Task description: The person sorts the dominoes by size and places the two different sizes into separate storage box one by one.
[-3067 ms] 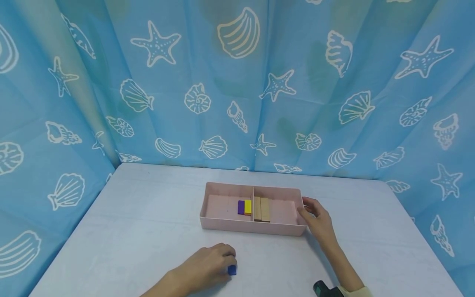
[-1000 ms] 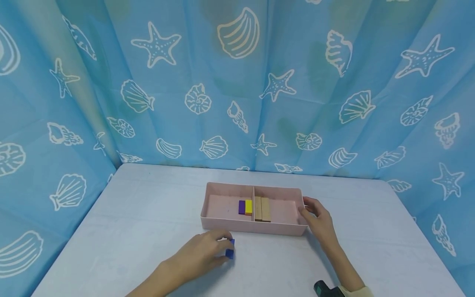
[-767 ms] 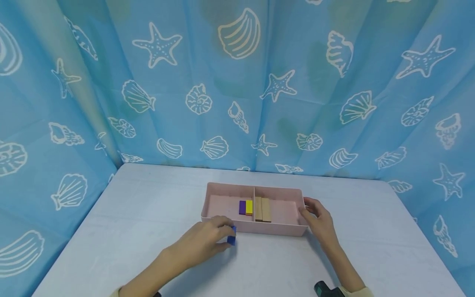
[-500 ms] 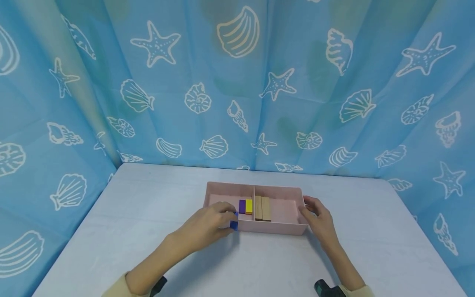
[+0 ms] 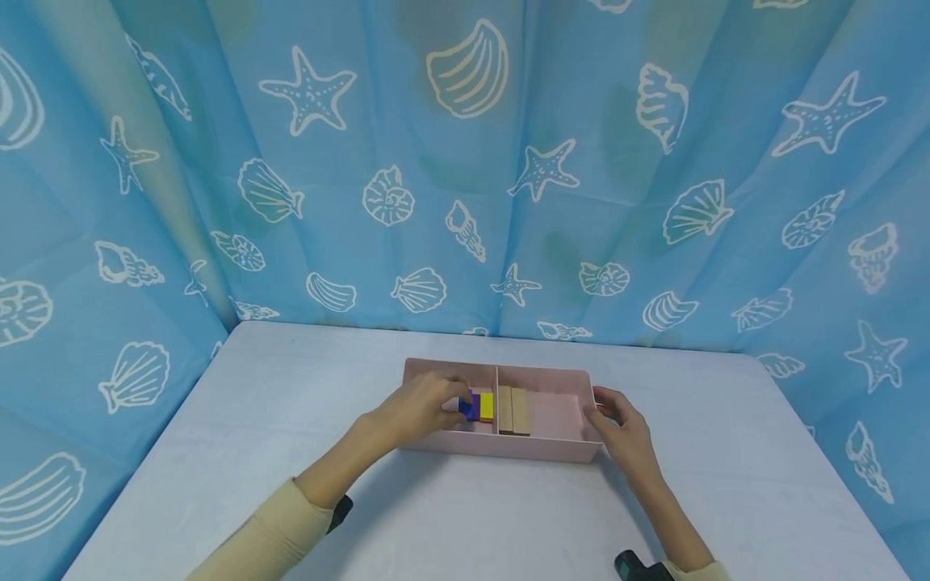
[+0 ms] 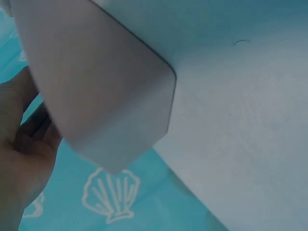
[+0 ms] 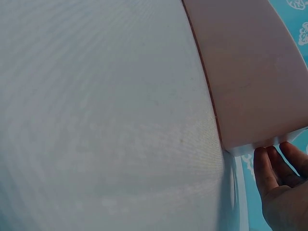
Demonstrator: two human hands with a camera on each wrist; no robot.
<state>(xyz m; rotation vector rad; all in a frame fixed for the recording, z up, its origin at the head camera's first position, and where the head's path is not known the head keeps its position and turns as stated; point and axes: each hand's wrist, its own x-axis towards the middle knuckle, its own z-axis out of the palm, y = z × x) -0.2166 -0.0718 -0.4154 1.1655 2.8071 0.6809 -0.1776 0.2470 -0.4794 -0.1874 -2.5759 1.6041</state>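
Note:
A pink two-compartment box (image 5: 523, 448) stands on the table. My left hand (image 5: 421, 407) reaches over its front wall into the left compartment and pinches a blue block (image 5: 466, 406), partly covered by the fingers. Just right of it sit a purple block (image 5: 475, 407) and a yellow block (image 5: 487, 406) near the divider. Two wooden strips (image 5: 520, 410) lie side by side in the right compartment, along the divider. At the box's right end, my right hand (image 5: 625, 432) grips the end wall with thumb and fingers. The left wrist view shows the left hand (image 6: 24, 159) beyond the box wall; the block is hidden there.
A white cloth covers the table (image 5: 508, 516). Behind and beside it hangs a blue curtain (image 5: 465, 177) with shell and starfish prints. Dark devices sit at both wrists, the right one (image 5: 639, 566) near the front edge of view.
My left hand has lifted the blue block from the table in front, carried it forward over the box's front wall, and brought it beside the purple block. The right hand has stayed at the box's end.

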